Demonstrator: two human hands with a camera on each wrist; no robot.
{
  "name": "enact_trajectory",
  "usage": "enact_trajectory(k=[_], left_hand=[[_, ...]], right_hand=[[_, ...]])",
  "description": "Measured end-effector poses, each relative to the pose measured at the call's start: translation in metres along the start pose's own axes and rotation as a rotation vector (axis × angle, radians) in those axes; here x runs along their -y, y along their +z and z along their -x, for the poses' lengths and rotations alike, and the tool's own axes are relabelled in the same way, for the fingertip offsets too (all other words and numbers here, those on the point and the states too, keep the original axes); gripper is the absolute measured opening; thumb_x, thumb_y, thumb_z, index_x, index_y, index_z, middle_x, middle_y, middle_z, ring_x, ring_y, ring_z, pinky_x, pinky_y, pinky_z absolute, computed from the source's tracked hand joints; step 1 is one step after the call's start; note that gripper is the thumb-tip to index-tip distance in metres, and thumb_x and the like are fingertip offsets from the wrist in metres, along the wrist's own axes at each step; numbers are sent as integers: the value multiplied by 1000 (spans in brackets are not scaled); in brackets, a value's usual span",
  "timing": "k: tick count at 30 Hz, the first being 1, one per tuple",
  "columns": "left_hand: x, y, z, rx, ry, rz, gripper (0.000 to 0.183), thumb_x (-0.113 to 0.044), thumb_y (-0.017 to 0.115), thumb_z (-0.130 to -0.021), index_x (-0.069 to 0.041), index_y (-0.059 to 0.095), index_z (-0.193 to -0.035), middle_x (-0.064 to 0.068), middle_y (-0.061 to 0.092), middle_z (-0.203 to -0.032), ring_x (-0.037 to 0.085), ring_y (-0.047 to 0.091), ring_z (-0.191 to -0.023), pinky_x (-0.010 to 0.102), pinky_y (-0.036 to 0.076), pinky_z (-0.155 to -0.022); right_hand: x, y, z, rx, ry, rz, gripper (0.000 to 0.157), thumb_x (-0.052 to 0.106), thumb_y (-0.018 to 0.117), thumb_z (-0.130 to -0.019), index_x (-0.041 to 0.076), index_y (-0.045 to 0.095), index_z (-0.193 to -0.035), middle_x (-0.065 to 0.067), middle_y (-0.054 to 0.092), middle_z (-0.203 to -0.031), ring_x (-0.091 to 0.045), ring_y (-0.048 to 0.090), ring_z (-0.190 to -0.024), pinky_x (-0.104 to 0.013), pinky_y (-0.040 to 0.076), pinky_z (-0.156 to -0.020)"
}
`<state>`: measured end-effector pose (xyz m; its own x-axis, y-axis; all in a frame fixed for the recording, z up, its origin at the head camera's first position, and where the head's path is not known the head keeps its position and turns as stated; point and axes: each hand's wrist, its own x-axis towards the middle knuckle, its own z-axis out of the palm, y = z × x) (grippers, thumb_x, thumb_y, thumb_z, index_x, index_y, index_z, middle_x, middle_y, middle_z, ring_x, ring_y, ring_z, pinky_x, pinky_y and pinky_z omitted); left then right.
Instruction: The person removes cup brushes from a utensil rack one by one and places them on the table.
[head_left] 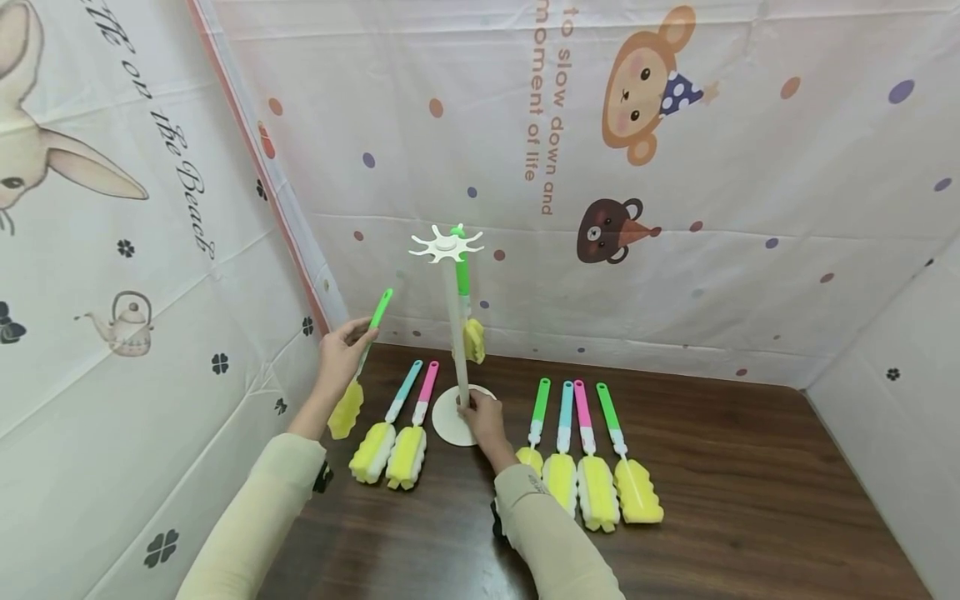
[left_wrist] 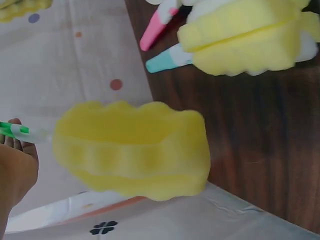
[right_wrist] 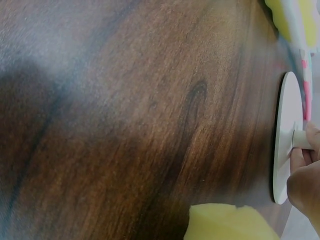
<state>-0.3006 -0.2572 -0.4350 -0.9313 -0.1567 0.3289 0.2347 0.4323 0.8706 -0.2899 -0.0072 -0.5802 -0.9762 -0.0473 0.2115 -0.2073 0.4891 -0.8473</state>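
My left hand [head_left: 347,354] pinches the green handle of a yellow sponge brush [head_left: 346,410], its head hanging down left of the stand; the left wrist view shows that yellow sponge head [left_wrist: 132,150] close up. My right hand [head_left: 486,423] grips the lower pole of a white rack stand [head_left: 454,333], just above its round base [head_left: 452,427]. Hooked arms spread out at the stand's top [head_left: 446,245]. From the far side of the top hangs another green-handled sponge brush [head_left: 473,337], partly behind the pole.
Left of the base lie a blue-handled brush [head_left: 373,450] and a pink-handled brush [head_left: 407,457]. Several more brushes [head_left: 597,492] lie in a row to the right, one partly behind my right arm. Printed cloth walls [head_left: 525,292] surround the brown wooden table [head_left: 750,483].
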Motion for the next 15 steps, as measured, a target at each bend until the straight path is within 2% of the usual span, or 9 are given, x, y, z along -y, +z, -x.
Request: enact_trajectory(k=[4, 7, 11, 13, 15], left_hand=[[9, -2, 5, 13, -51, -2, 36, -21, 70, -99, -2, 68, -129, 19, 71, -120, 35, 68, -110, 14, 51, -76], [18, -4, 8, 10, -89, -27, 36, -20, 68, -100, -1, 67, -131, 20, 70, -121, 34, 67, -111, 23, 53, -82], [35, -6, 10, 3, -111, -81, 38, -22, 68, -100, 1, 67, -131, 22, 70, -120, 34, 67, -109, 27, 53, -83], [44, -7, 12, 0, -122, -114, 39, -23, 67, -100, 3, 67, -130, 23, 71, -118, 34, 67, -104, 24, 50, -77], [54, -7, 14, -2, -135, -177, 38, -22, 67, -101, 4, 66, -129, 24, 71, -118, 32, 66, -98, 25, 49, -73]], right_hand=[[0, 0, 0, -3, 4, -8, 12, 0, 77, -89, 4, 77, -100, -13, 77, -97, -28, 73, -95, -44, 59, -80], [1, -1, 1, -8, -5, -7, 12, 0, 77, -88, 4, 77, -100, -14, 77, -98, -29, 73, -96, -45, 59, -81], [2, -1, 1, -8, -8, -5, 13, -1, 77, -88, 3, 77, -100, -14, 77, -98, -29, 72, -98, -45, 59, -82], [2, -1, 1, -6, -5, -3, 13, -1, 77, -88, 3, 77, -100, -14, 77, -99, -29, 72, -99, -45, 59, -83], [2, -1, 1, -6, -9, -1, 13, -2, 77, -88, 2, 77, -100, -14, 77, -99, -29, 72, -99, -46, 58, -84]])
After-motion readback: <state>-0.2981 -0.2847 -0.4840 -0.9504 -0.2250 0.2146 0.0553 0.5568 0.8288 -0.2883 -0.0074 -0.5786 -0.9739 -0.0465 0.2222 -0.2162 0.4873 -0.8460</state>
